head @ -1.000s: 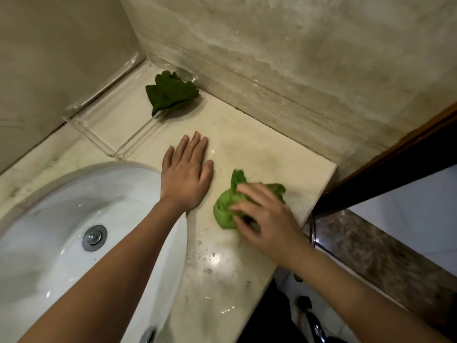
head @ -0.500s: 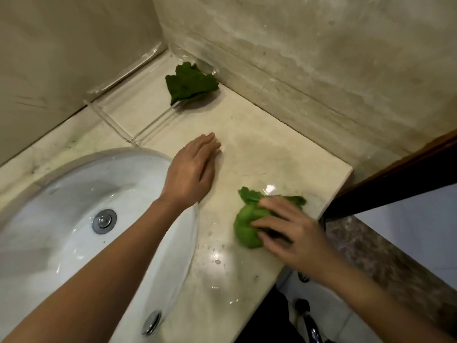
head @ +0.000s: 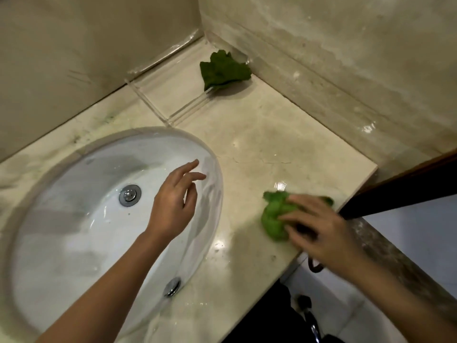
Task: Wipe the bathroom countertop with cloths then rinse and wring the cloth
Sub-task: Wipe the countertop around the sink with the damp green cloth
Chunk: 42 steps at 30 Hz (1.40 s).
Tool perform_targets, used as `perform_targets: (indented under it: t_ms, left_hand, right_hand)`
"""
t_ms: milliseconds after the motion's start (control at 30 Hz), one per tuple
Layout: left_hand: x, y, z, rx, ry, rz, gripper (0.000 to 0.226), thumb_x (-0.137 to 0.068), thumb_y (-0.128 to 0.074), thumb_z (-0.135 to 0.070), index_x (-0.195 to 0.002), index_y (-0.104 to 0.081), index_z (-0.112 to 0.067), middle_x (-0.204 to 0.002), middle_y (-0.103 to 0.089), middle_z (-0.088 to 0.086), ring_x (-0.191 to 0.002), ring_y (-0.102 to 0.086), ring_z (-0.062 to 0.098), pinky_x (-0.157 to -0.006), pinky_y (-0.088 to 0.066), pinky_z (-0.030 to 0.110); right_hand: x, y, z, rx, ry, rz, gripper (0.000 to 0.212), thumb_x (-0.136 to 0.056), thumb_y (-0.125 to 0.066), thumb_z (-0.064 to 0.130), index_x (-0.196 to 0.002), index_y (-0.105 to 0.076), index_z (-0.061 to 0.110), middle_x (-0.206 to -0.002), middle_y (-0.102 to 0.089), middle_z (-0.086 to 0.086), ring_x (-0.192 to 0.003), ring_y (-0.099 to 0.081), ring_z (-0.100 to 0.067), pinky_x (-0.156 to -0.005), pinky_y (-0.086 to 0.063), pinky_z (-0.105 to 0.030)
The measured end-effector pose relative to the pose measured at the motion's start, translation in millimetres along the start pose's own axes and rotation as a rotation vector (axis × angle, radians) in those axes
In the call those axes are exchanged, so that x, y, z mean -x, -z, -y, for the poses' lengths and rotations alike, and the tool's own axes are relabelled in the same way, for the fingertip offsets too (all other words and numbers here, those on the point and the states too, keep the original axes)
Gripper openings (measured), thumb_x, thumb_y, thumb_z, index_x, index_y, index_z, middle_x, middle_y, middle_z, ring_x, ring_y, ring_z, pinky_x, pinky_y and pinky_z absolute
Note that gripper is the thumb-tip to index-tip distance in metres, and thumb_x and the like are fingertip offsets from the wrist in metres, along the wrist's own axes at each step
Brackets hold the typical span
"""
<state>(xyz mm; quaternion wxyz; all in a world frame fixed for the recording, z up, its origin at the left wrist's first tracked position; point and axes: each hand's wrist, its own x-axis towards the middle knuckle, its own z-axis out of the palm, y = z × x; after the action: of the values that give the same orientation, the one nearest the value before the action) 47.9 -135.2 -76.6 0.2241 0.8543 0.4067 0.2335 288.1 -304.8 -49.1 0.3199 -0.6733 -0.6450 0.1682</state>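
A bunched light green cloth (head: 273, 219) lies on the beige marble countertop (head: 267, 144) near its front right edge. My right hand (head: 319, 229) grips it from above, fingers curled over the cloth. My left hand (head: 174, 204) hovers over the right rim of the white sink (head: 74, 219), fingers loose and holding nothing. A second, darker green cloth (head: 223, 70) sits crumpled in the back corner against the wall.
A clear acrylic tray (head: 168, 95) stands in the back corner, with the dark cloth over its right side. The sink has a metal drain (head: 129, 195) and an overflow hole (head: 172, 287). The counter shines wet. A dark wooden door frame (head: 408, 184) rises on the right.
My left hand has lifted off the counter and drawn back over the sink rim. My right hand has slid the light green cloth toward the counter's front right edge.
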Motion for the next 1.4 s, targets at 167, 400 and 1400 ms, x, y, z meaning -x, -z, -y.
perform_targets:
  t_ms: [167, 400, 1400]
  left_hand:
    - [13, -9, -8, 0.012, 0.061, 0.008, 0.033, -0.09, -0.04, -0.007, -0.113, -0.062, -0.016, -0.137, -0.05, -0.004, -0.122, -0.047, 0.011, -0.089, -0.039, 0.023]
    - [57, 0, -21, 0.046, 0.103, 0.057, 0.034, -0.089, -0.041, -0.005, -0.114, -0.062, -0.013, -0.133, -0.054, 0.0, -0.12, -0.047, 0.011, -0.095, -0.029, 0.008]
    - [99, -7, -44, 0.248, 0.41, 0.106, 0.031, -0.099, -0.041, -0.02, -0.129, -0.048, -0.02, -0.136, -0.046, -0.005, -0.124, -0.042, 0.007, -0.104, -0.035, 0.029]
  right_hand:
    - [-40, -43, 31, 0.045, -0.081, -0.043, 0.027, -0.077, -0.052, 0.032, -0.087, -0.072, 0.016, -0.119, -0.063, -0.007, -0.112, -0.054, -0.031, -0.095, -0.043, -0.04]
    - [24, -17, 26, -0.057, 0.047, 0.157, 0.02, -0.08, -0.061, 0.026, -0.093, -0.072, 0.016, -0.119, -0.06, -0.003, -0.114, -0.051, -0.022, -0.097, -0.043, -0.037]
    - [-21, -14, 10, -0.056, 0.031, 0.106, 0.017, -0.073, -0.071, 0.016, -0.09, -0.074, 0.015, -0.12, -0.061, -0.004, -0.111, -0.054, -0.029, -0.093, -0.036, -0.03]
